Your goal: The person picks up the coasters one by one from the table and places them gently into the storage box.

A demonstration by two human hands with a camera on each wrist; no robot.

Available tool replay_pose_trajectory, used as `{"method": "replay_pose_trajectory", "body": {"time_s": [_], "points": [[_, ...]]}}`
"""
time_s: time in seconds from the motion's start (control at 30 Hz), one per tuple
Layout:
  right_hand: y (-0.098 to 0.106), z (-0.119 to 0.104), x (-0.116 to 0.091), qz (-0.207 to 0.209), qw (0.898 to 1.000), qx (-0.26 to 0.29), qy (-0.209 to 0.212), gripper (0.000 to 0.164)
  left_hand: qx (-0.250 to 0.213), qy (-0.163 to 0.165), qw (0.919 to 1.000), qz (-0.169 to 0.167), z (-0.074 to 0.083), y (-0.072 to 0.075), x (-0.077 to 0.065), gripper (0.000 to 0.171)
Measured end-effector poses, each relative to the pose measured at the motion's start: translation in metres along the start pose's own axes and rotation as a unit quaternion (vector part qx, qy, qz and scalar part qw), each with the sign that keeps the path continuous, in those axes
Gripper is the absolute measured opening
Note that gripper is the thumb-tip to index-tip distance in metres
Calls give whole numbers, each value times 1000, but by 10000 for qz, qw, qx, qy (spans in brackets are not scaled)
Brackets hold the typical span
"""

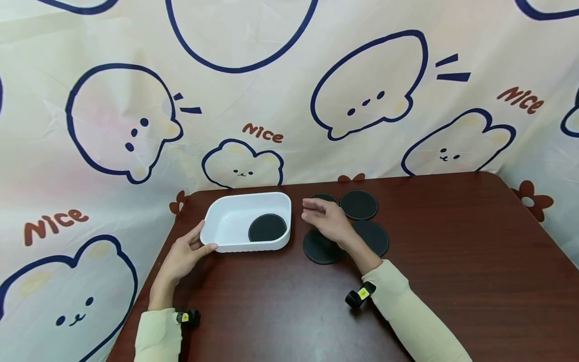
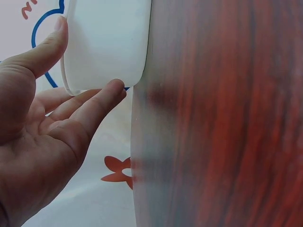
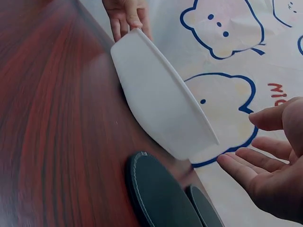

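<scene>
A white plastic bin with rounded corners stands at the far left of the table. One round black coaster lies inside it, toward the right end. My left hand holds the bin's left end, thumb on the near side and fingers at the end wall. Right of the bin, my right hand hovers above several more black coasters, fingers extended and holding nothing. Of these, the back right coaster shows whole; the front left coaster, front right coaster and back left coaster are partly covered by the hand or arm.
The dark brown wooden table extends to the right and toward me. Behind it hangs a cream cloth printed with cartoon bears, reaching the table's back and left edges. Each wrist carries a small black camera on a strap.
</scene>
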State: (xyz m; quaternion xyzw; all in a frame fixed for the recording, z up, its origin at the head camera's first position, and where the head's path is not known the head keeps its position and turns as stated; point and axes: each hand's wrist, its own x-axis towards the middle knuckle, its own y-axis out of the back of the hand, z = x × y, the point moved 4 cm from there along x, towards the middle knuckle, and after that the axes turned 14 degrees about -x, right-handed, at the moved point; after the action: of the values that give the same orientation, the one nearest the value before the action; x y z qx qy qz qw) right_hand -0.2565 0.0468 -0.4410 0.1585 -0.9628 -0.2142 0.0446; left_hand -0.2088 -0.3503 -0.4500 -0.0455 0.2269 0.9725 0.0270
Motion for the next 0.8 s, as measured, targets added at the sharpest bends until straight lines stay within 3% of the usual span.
{"method": "replay_pose_trajectory", "body": {"time_s": [0.37, 0.8], "points": [[33, 16, -12, -201, 9995, 244, 2, 56, 4, 32, 10000, -16, 2, 2, 1, 95], [64, 45, -31, -257, 9991, 44, -344, 58, 54, 97, 9999, -10, 0, 1, 2, 94]]}}
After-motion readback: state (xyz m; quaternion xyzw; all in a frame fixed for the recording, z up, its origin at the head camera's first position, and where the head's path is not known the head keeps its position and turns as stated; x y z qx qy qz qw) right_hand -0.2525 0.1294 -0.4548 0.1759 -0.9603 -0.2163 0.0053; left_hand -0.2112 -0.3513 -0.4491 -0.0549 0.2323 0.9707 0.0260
